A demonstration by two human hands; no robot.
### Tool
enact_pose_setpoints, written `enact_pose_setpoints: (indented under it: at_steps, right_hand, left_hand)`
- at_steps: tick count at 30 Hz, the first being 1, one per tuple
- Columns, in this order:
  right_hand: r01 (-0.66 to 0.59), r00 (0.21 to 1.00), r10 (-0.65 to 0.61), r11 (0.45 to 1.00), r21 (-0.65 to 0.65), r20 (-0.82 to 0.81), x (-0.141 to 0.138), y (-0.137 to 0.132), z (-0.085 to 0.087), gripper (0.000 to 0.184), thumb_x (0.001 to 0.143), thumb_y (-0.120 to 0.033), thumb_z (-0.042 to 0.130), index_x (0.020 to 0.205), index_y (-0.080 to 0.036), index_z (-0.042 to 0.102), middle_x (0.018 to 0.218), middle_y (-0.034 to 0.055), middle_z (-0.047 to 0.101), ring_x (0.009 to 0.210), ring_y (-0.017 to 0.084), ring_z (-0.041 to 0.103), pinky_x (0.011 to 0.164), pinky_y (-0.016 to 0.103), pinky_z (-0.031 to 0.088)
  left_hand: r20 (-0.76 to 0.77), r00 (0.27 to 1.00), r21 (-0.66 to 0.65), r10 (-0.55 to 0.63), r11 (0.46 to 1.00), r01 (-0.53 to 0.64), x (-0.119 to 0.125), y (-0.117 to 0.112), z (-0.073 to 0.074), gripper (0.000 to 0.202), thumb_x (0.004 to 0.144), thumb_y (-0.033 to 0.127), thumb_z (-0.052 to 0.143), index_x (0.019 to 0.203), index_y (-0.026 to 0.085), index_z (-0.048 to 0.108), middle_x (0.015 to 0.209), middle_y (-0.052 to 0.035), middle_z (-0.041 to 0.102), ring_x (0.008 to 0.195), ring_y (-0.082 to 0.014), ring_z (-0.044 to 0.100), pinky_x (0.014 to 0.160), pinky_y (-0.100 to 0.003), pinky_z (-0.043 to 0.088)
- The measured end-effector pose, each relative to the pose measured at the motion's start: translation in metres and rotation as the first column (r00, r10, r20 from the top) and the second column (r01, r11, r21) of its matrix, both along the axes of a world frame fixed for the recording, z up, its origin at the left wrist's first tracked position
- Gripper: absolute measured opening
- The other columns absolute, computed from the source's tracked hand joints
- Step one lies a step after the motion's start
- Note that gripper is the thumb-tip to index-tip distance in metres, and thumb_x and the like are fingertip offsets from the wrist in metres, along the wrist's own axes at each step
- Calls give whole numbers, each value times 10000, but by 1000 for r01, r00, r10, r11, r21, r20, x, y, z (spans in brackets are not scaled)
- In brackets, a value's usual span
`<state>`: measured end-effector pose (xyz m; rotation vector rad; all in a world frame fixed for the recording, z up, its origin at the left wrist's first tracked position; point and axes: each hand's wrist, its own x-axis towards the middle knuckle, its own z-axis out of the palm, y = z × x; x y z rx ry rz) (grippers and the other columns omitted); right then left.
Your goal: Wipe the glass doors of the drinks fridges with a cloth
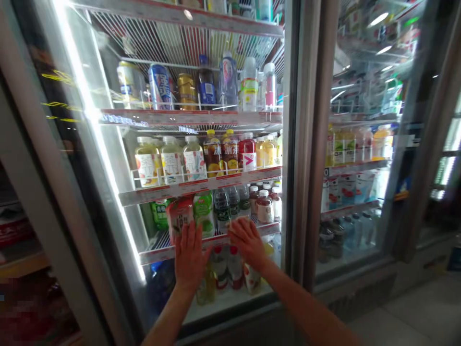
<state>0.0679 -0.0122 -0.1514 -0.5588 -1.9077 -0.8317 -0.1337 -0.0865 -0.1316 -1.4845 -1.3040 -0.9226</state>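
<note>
My left hand is raised with its fingers stretched out, in front of a red drink package on a lower cooler shelf. Its fingertips overlap the package's lower part, and it looks like they rest against it. A green package stands just to the right, and another green package is partly hidden at the left. My right hand is at the same shelf's front edge, below clear water bottles. Its fingers are bent and pressed together; whatever they may hold is hidden.
Wire shelves above carry tea bottles, a red-pink bottle and cans. Bottles with red caps stand on the bottom level. A metal door frame divides this cooler from a glass-fronted section at the right.
</note>
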Motion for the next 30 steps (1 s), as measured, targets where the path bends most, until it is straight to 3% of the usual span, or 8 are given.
enact_pose_setpoints:
  at_steps: [4,7,11,14,20,25,28,30]
  right_hand:
    - [151,922,-158,987,-47,-353,60,18,-9,543,880,-99,417,1387,-276,340,1515,60,191,1393,253,161,1077,530,287]
    - [143,827,-166,986,-85,-538,46,15,-11,589,884,-98,389,1431,-251,232,1531,89,86,1397,286,125,1037,579,322]
    - [-18,977,12,999,-28,-213,-14,-7,-23,567,871,-91,396,1407,-248,300,1490,60,269,1387,249,185,1068,516,328]
    - [-16,1000,16,1000,-10,-6,-1,-4,-29,543,875,-77,367,1386,-256,341,1431,39,391,1380,199,216,1101,467,295]
    - [177,817,-213,977,-119,-536,60,25,-21,610,892,-106,329,1456,-208,120,1507,136,180,1395,248,146,1060,571,299]
    - [15,965,-36,997,-81,-261,1,3,-37,622,865,-92,401,1442,-215,203,1482,107,276,1392,256,163,1077,546,293]
    - [26,996,-32,997,-68,-89,20,2,-40,602,859,-76,413,1413,-271,281,1444,64,365,1378,206,223,1097,485,285]
    - [115,959,-130,991,-74,-251,50,11,-33,612,869,-73,372,1432,-265,227,1471,84,307,1384,212,203,1085,501,289]
  left_hand:
    - [-4,1000,2,-8,1000,8,0,-3,-9,739,862,359,500,1445,159,92,1486,-138,205,1391,-250,114,1123,-463,171]
    - [44,999,10,-13,1000,12,5,0,-12,743,863,376,497,1445,155,92,1483,-139,213,1391,-250,113,1127,-468,155]
    - [71,997,9,-22,1000,22,6,1,-16,757,853,402,512,1444,175,97,1485,-130,207,1386,-253,141,1126,-465,164]
    - [54,998,14,-26,1000,26,4,1,-18,766,848,386,528,1445,193,88,1488,-114,202,1386,-244,145,1129,-451,165]
    - [72,997,13,-9,1000,8,6,2,-22,767,852,364,528,1446,201,71,1487,-112,205,1384,-249,146,1127,-457,166]
    - [104,995,-41,-6,999,10,6,2,-22,781,855,383,517,1444,224,31,1489,-108,201,1382,-260,149,1120,-476,178]
    - [107,994,-57,-20,998,26,3,-2,-25,757,858,377,509,1444,226,54,1483,-108,225,1378,-258,166,1119,-473,181]
    - [108,994,-65,-20,998,27,1,-5,-29,723,865,352,498,1444,222,86,1474,-112,251,1377,-250,175,1117,-468,188]
